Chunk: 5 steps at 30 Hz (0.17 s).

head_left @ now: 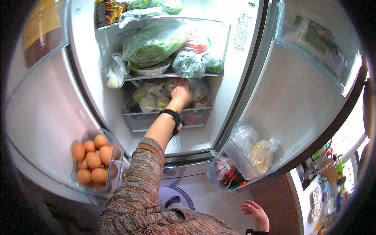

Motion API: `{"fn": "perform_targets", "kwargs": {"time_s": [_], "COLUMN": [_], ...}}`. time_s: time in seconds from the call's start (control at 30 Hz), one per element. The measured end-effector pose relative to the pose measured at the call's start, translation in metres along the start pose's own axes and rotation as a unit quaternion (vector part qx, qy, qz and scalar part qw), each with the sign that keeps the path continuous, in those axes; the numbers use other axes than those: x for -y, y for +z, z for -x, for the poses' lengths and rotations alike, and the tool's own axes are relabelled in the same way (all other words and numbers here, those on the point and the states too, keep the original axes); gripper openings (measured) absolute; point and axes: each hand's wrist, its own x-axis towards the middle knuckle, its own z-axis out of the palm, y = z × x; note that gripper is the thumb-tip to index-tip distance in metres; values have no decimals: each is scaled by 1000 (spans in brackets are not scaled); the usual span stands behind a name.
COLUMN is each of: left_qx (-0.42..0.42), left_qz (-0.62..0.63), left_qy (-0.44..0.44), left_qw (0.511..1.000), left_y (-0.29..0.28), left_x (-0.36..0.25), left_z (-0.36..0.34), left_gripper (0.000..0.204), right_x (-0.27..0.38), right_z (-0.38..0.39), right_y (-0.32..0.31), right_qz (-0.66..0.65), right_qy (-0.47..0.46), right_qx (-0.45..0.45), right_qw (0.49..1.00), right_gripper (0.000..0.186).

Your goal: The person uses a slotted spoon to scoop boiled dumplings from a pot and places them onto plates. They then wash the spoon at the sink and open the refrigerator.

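My left hand (181,93) reaches into the pull-out drawer (168,119) low in the open fridge. Its fingers are curled down among clear plastic bags; the fingertips and whatever they hold are hidden. Right beside it lies a clear plastic bag (198,89) with contents I cannot make out. To its left, in the drawer, are pale green round fruits (162,103), one of them in a white foam net (148,103). My right hand (255,214) hangs at the lower right, outside the fridge, with fingers apart and nothing in it.
Over the drawer, a shelf (172,74) carries bagged leafy greens (152,51) and other bagged produce (190,62). Both doors stand open. Brown eggs (94,159) fill the left door bin; bags, one with red peppers (231,174), are at the right door. A cluttered counter (309,199) is at right.
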Motion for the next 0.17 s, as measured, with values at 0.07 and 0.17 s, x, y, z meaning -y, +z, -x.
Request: {"fn": "perform_targets", "kwargs": {"time_s": [0.07,0.17], "left_qx": [56,230], "left_qz": [-138,-151], "left_qy": [-12,-47], "left_qw": [989,960], "left_y": [0,-3], "left_x": [3,15], "left_z": [-26,-62], "left_gripper": [66,90], "right_x": [22,54], "right_z": [6,0], "right_y": [25,66], "right_qz": [27,128], "right_qy": [-18,-14], "right_qx": [17,60], "right_qw": [999,990], "right_gripper": [43,45]}}
